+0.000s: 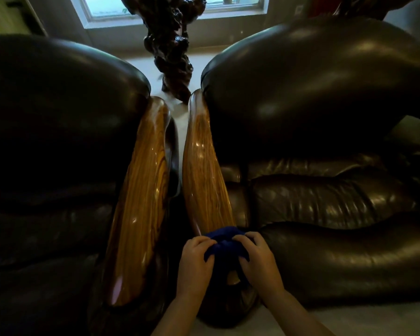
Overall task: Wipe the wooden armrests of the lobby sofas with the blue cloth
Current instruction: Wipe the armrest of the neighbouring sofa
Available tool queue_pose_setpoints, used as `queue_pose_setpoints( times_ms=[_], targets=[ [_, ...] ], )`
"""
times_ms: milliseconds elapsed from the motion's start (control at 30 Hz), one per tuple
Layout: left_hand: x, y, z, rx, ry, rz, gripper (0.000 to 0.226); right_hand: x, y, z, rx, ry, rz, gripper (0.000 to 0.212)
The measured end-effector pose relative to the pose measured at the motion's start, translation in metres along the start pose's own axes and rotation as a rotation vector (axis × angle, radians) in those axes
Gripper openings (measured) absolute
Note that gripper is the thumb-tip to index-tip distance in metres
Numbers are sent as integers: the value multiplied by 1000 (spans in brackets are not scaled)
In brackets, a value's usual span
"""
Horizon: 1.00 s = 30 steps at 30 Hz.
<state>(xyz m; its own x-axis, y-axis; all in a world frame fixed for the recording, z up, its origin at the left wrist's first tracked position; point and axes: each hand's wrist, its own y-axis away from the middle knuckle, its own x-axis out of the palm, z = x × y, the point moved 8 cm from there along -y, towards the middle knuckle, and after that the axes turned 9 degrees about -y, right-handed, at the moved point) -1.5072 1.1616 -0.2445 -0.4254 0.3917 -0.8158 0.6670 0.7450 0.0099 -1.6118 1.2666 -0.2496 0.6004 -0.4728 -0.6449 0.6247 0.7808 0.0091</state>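
Nearest the camera were the two bare forearms, reaching forward to the front end of the right-hand sofa's armrest. The left hand [196, 259] had its fingers curled shut on the blue cloth [224, 246], and the right hand [258, 257] was closed on the same cloth from the other side — both grips pinching bunched fabric, not spread flat. The cloth sat crumpled on the near end of the right wooden armrest [201, 170], touching it, with a bit of wood showing through a gap in the folds.

Going left to right: the left leather sofa [58, 141] filled the left side, its own wooden armrest [141, 202] running along its inner edge, glossy and bare of any cloth. A narrow gap of pale floor [180, 122] separated it from the right armrest, and beyond that lay the right leather sofa [325, 190]. Behind the gap stood a dark gnarled wood carving [172, 44] beneath a window [107, 10].

As for progress, both armrests shone, so it could not be told from gloss alone which had been wiped. By my reading the work stood at the near end of the right armrest — its long upper run, and possibly the left armrest, may have remained to do.
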Motion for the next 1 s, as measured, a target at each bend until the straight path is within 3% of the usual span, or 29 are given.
queue_pose_setpoints(
  times_ms=[267, 433, 600, 1000],
  targets=[
    [52, -23, 40, -42, -74, -62, 32, 47, -28, -55, 5, -43, -16, 45],
    [99, -27, 56, 23, -86, 1, 49, 81, -34, -73, -91, 126, -7, 52],
    [132, -24, 70, 15, -346, 16, 70, 98, -32, -83, -113, 253, -52, 55],
    [119, -75, 65, -11, -283, -63, 61, 89, -88, -74, -203, 186, -74, 51]
  ],
)
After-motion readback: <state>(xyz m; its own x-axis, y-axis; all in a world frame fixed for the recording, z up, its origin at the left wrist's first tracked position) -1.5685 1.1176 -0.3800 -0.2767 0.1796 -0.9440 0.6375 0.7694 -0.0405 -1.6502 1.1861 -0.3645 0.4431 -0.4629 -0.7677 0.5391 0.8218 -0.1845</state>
